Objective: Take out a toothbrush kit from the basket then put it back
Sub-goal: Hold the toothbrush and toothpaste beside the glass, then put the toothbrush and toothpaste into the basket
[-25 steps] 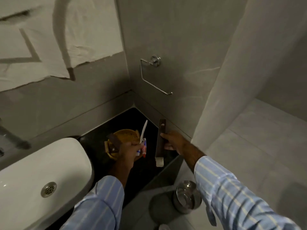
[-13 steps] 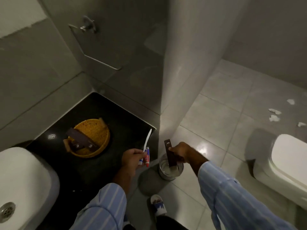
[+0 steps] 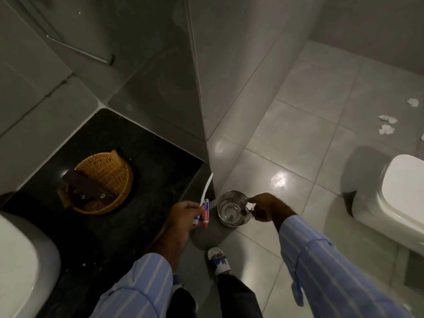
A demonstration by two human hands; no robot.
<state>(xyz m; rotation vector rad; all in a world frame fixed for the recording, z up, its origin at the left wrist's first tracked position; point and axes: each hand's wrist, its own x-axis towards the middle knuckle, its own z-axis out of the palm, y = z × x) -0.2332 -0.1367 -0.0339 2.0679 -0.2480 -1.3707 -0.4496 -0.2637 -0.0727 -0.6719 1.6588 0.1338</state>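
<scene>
My left hand [image 3: 183,214] is closed on a white toothbrush [image 3: 207,187] and a small red-and-white toothpaste tube [image 3: 205,214], held over the front edge of the black counter [image 3: 146,157]. The yellow wicker basket [image 3: 119,166] stands on that counter to the left, with dark brown kit packs [image 3: 85,188] lying in it. My right hand [image 3: 266,207] pinches the dark kit sleeve [image 3: 247,212] at the rim of a steel bin [image 3: 226,211] on the floor. Most of the sleeve hangs inside the bin.
A white sink [image 3: 23,260] fills the lower left. A white toilet [image 3: 401,203] stands at the right. Torn paper scraps [image 3: 386,125] lie on the grey floor tiles. My sandalled foot [image 3: 218,260] is just below the bin. A tiled wall corner [image 3: 202,88] rises behind the counter.
My right hand has carried the dark sleeve from above the counter down to the floor bin. The view swung right and down. My left hand keeps the brush and tube.
</scene>
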